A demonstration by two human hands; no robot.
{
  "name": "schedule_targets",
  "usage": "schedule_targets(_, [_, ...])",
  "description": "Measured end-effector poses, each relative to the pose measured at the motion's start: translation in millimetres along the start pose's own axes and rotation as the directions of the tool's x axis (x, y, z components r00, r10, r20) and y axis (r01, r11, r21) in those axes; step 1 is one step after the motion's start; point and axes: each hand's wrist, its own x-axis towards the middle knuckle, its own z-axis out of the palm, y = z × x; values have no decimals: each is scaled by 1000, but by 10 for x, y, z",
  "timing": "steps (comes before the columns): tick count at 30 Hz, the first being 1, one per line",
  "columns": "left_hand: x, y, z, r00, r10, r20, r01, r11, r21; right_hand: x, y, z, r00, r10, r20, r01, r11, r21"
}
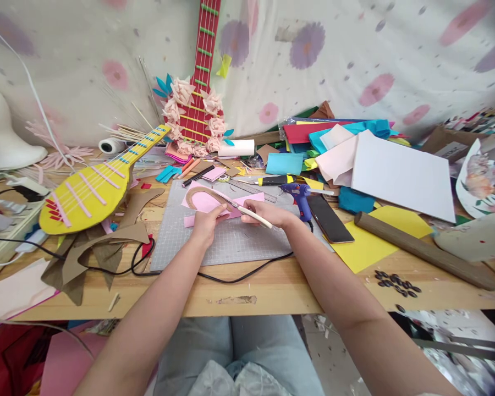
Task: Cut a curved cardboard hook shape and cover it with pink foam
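Note:
My left hand pinches a pink sheet that has a curved brown cardboard strip on it. In my right hand are scissors with a cream handle, their blades pointing left at the edge of the sheet by my left fingers. Whether the blades are apart is too small to tell. Beneath both hands lies a grey cutting mat, with a narrower pink strip on it behind the scissors.
A purple glue gun and a black phone lie right of my hands. A black cable crosses the mat's front. Yellow and red paper instruments stand behind. Brown scraps lie left; a brown tube lies right.

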Motion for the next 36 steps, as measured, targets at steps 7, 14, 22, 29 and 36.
schedule_targets(7, [-23,35,38,1000,-19,18,19,1000,-13,9,-63,43,999,34,2,-34,994,105])
schedule_targets(14, [-25,23,30,999,-41,18,41,999,-13,8,-77,47,998,58,-21,-54,990,133])
schedule_targets(22, [-16,11,10,998,-31,57,30,999,25,-1,-46,24,1000,25,-19,-23,994,103])
schedule_targets(29, [-73,-2,40,988,-46,149,37,997,64,-33,-99,29,1000,17,-24,-13,989,149])
schedule_targets(36, [-76,-7,45,984,-47,171,37,997,61,-11,-73,52,999,8,-41,-1,984,181])
